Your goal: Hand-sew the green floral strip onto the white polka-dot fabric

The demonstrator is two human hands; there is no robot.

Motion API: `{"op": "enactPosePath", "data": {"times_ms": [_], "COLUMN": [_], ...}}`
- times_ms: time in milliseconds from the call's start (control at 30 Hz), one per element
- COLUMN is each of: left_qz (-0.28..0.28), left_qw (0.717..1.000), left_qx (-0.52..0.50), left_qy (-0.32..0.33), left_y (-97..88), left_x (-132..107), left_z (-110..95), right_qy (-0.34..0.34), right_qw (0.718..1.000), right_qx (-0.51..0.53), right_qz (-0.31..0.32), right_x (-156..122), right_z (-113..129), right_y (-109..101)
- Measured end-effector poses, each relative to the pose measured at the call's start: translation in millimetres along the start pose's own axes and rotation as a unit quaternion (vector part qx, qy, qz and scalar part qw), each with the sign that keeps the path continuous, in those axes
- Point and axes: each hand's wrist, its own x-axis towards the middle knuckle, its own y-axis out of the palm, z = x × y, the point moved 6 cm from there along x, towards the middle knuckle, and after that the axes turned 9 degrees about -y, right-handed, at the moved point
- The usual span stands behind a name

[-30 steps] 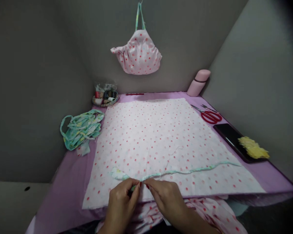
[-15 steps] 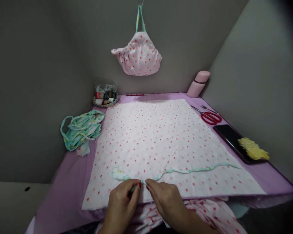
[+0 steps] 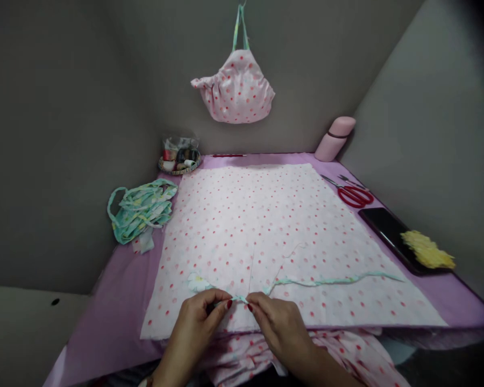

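Head camera looking down: left hand and right hand meet fingertip to fingertip at the near edge of the dotted cloth. Each pinches the green strip, which trails along that near edge toward the cloth's right corner. That strip looks thin, soft and featherlight, so I'd judge it flops and twists wherever it isn't held; best taken in small pinches set close together, not out on the loose tail. Scissors and a phone lie off the cloth's right side, a bundle of strips off its left.
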Motion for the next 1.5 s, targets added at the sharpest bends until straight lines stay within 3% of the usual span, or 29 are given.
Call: {"op": "enactPosePath", "data": {"times_ms": [533,767,1067,1267,1500], "left_qz": [-0.016,-0.01,-0.054,-0.084,-0.043], "left_qw": [0.999,0.998,0.995,0.991,0.993], "left_qx": [0.036,0.046,0.082,0.095,0.062], "left_qy": [0.023,0.038,0.03,0.049,0.093], "left_y": [0.3,0.5,0.8,4.8,9.3], "left_x": [-0.7,-1.8,-6.5,-10.5,-14.7], "left_z": [-9.0,-12.2,-14.0,-14.8,-21.4], "right_qy": [0.001,-0.009,-0.007,-0.001,-0.063], "right_qw": [0.999,0.999,0.997,0.998,0.995], "right_qx": [0.034,0.007,-0.043,-0.05,-0.079], "right_qz": [0.019,0.052,0.059,0.048,0.006], "right_x": [3.0,1.4,1.6,0.5,0.0], "right_z": [0.2,3.0,2.5,3.3,8.2], "right_y": [-3.3,-2.2,1.0,2.1,0.2]}}
